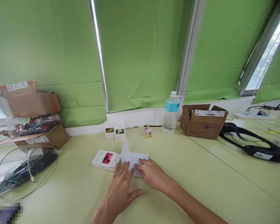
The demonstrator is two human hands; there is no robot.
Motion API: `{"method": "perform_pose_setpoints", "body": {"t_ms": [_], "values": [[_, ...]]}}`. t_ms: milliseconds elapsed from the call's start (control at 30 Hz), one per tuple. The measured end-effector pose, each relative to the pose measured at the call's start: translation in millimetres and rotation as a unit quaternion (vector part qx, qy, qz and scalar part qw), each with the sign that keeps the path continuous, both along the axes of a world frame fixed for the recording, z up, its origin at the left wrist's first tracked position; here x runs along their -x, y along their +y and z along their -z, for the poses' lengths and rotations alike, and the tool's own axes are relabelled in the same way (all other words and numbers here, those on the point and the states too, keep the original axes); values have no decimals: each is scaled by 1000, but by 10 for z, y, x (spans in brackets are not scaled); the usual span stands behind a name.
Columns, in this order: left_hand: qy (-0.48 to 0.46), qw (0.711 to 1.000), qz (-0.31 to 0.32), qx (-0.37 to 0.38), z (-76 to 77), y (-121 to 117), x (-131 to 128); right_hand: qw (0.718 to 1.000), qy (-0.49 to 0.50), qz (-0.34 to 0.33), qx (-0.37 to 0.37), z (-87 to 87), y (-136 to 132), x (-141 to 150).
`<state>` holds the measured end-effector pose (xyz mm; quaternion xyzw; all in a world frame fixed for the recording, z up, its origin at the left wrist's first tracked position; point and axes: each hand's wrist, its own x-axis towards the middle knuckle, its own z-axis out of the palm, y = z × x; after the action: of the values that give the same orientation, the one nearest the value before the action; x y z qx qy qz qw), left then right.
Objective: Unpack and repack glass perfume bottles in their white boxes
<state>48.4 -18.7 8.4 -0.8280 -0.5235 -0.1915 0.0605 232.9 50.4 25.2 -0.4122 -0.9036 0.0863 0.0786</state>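
Two hands, the left hand (121, 189) and right hand (151, 174), lay loosely extended fingers, grasping nothing, on one paper (130, 157) just right of one box (102, 160) on the counter (79, 183), the paper's raised corner pointing away from the person, its long axis unclear under the fingers.

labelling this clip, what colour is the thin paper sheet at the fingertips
White; the thin paper sheet shows best in the head view.
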Motion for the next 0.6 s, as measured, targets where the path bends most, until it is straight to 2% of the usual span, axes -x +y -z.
{"method": "perform_pose_setpoints", "body": {"t_ms": [100, 200, 300, 433, 533, 600], "values": [[6, 999, -36, -19, -5, 54, 127, 999, -6, -21, 42, -19, 116, -109], [-4, 998, -59, -4, 44, 61, 175, 996, -31, 1, 81, -16, 173, -174], [-6, 999, -39, -4, 66, 63, 180, 991, -42, 25, 128, 2, 184, -192], [-4, 999, -25, -43, -27, 137, 295, 988, -37, 19, 151, 3, 193, -197], [-12, 994, -79, -73, -86, 221, 509, 988, -31, 22, 148, -10, 190, -199], [-10, 991, -125, -49, -76, 259, 687, 989, -23, 23, 146, -17, 179, -197]]}}
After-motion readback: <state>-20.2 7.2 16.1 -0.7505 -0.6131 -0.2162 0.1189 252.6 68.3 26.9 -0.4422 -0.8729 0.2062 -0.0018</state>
